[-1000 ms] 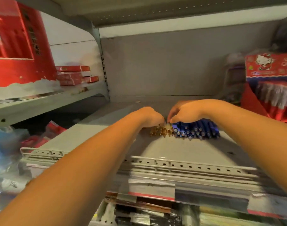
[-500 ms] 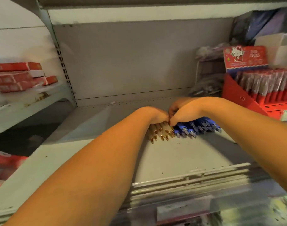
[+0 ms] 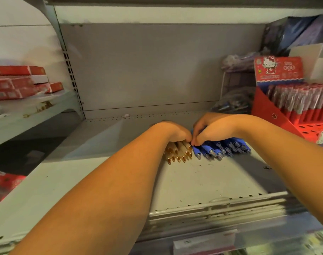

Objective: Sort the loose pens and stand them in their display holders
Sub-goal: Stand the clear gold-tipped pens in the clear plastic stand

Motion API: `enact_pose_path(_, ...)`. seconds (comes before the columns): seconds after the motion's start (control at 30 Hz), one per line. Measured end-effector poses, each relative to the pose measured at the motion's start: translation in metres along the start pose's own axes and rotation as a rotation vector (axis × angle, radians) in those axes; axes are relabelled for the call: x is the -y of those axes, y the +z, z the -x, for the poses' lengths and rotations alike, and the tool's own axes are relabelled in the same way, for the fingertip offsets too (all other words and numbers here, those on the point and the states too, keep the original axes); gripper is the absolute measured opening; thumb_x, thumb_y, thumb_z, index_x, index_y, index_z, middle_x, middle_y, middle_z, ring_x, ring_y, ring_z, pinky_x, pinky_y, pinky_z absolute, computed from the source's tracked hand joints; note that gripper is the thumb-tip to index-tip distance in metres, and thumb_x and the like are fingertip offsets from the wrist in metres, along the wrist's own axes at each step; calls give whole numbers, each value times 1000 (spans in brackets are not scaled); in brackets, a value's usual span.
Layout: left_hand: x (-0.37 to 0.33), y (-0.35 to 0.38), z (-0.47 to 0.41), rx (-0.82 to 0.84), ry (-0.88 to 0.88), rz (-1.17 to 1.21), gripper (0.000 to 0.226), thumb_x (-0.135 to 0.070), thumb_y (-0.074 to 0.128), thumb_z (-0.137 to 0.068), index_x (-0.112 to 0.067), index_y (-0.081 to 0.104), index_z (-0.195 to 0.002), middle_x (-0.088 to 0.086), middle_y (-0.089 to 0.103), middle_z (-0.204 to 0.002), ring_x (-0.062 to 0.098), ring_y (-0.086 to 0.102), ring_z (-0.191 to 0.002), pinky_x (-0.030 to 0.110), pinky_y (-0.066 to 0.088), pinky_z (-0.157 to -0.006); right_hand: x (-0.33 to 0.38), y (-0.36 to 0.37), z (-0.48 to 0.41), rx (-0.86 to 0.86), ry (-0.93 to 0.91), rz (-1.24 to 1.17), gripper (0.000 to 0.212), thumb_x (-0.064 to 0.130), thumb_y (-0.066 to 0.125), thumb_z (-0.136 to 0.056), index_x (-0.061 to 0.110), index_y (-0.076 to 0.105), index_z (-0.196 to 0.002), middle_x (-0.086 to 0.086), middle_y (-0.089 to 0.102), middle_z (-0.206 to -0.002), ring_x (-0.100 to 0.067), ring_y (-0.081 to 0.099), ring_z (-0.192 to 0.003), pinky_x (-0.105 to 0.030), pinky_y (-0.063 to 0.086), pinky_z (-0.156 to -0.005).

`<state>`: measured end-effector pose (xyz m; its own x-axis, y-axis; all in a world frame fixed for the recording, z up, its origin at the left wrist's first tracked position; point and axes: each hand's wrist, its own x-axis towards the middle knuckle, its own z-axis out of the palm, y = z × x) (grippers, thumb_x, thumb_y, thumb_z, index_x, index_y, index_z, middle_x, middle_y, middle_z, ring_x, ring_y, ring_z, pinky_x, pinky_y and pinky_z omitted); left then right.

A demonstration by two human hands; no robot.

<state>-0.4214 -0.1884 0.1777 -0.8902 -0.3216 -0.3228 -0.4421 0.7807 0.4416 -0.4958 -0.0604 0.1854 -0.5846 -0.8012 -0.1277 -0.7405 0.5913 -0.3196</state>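
From the head camera, cream pens with gold tips (image 3: 178, 151) and blue pens (image 3: 221, 148) lie side by side mid-shelf (image 3: 203, 179), tips pointing near. The left hand (image 3: 172, 131) curls over the cream ones, its fingers hidden, so I cannot tell its grip. The right hand (image 3: 213, 130) seems to pinch the leftmost blue pens. A red display holder (image 3: 267, 112) stands far right.
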Motion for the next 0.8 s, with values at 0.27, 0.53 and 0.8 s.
enact_pose_path(0.27,3,-5,1,-40,-66,-96,24,-26,54,-92,-13,59,-72,6,60,-69,17,58,-42,18,47,-41,14,13,-7,51,-16,183,40,56,67,-82,18,71,-93,-7,72,-94,-21,67,-82,-39,55,-81)
enact_pose_path(0.53,4,-1,-3,-84,-143,-91,27,-30,63,-88,-7,64,-73,6,65,-49,19,60,-33,23,47,-32,21,13,-7,61,59,216,33,46,65,-76,13,67,-79,1,59,-63,-16,53,-54,-31,48,-57)
enact_pose_path(0.8,-6,-3,0,-8,-98,-252,25,-21,61,-89,-5,64,-70,9,67,-68,18,61,-48,20,49,-44,30,22,-5,-96,55,255,33,43,71,-76,16,57,-62,2,51,-54,-16,48,-50,-26,41,-50)
